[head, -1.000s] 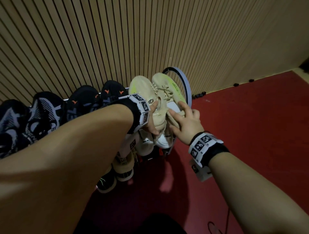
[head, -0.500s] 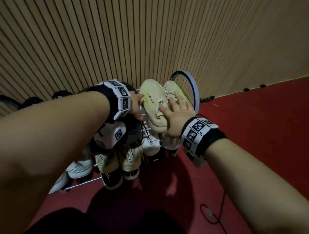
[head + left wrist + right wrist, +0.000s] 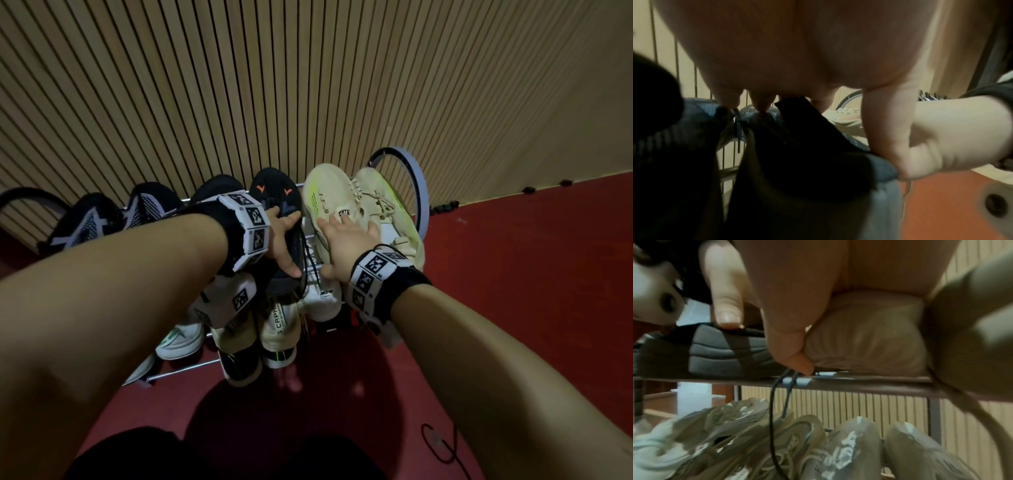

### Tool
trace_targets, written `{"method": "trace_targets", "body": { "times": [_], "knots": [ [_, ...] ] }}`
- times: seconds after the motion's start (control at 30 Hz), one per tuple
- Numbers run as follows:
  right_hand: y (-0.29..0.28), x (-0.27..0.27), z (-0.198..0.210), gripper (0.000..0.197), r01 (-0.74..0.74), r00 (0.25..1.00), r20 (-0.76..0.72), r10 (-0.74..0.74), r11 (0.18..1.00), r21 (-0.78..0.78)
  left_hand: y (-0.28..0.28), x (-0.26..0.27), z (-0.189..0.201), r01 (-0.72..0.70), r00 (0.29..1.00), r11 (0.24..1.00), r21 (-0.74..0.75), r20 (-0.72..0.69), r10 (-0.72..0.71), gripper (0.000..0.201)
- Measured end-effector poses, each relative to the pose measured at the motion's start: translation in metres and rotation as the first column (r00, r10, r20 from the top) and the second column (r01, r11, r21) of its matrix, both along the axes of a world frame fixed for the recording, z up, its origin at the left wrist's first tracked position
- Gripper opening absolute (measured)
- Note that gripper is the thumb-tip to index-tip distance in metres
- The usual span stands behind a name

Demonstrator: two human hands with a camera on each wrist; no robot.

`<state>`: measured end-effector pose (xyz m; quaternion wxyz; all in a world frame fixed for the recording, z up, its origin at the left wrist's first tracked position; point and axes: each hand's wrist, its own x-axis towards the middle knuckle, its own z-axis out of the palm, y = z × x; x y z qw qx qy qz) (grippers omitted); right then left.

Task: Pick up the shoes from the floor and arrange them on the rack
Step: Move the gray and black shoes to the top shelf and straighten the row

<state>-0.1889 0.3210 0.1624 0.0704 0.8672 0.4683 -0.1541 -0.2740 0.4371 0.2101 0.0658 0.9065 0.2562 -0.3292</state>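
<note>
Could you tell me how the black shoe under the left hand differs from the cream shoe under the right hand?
The black shoe is dark with orange marks; the cream shoe is pale with a neon-yellow edge. The left hand holds the black one; the right hand lies flat on the cream one. Both sit side by side on the rack's top tier.

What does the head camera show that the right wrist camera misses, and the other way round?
Only the head view shows the whole top row: the black-and-white sneakers at the far left, the rack's curved end hoop, the red floor, and the right hand lying on top of a cream shoe.

Only the right wrist view shows the shelf from below: its front bar, a dangling black lace, and the pale shoes on the shelf below, toes towards the wall.

Both show the left hand gripping the black shoe, and the slatted wall.
</note>
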Motion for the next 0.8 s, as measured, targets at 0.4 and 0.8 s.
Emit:
{"method": "trace_targets", "body": {
  "times": [0.4, 0.8],
  "knots": [
    [-0.007, 0.000, -0.007, 0.085, -0.121, 0.992, 0.035, 0.119, 0.990, 0.077, 0.005, -0.003, -0.007, 0.005, 1.000, 1.000, 0.026, 0.024, -0.006, 0.112],
    [0.049, -0.017, 0.051, 0.055, -0.016, 0.990, 0.140, 0.018, 1.000, -0.016, 0.048, -0.086, 0.018, -0.288, 0.935, 0.952, 0.108, 0.248, 0.254, 0.096]
  ]
}}
